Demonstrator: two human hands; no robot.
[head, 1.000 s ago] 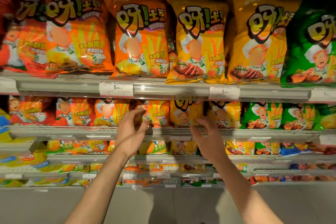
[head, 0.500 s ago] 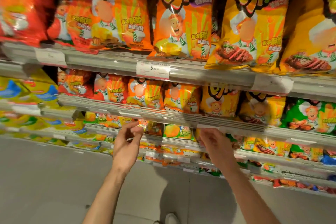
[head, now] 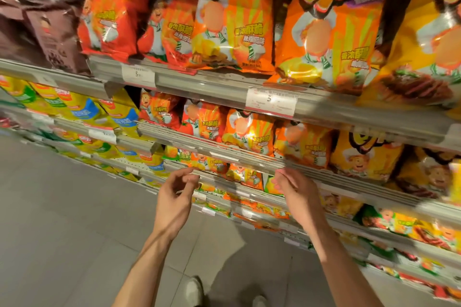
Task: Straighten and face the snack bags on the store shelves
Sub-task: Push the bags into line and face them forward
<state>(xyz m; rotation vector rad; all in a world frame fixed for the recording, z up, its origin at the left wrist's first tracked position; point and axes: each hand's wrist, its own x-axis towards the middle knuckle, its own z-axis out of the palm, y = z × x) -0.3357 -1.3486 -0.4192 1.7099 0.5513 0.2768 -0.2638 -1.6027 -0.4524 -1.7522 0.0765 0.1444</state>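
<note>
Head view: we see shelves (head: 224,87) stacked in tiers, snack bags (head: 237,32) upright, fronts out so labels read. We reach for small bags (head: 239,172) on third tier. Left hand (head: 174,197) and right hand (head: 296,192) hover at shelf lip, fingers loosely curled, holding nothing.

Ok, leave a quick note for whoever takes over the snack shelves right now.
Left hand: loosely curled, holding nothing, at the front rail of the third shelf.
Right hand: fingers bent, empty, at the second shelf rail.
Small orange bags on the second shelf stand facing out; so do the large orange bags on top.
Done: cannot tell, nothing is gripped.
Left: the small bags behind the third rail, between the hands, and the lower shelves.
</note>
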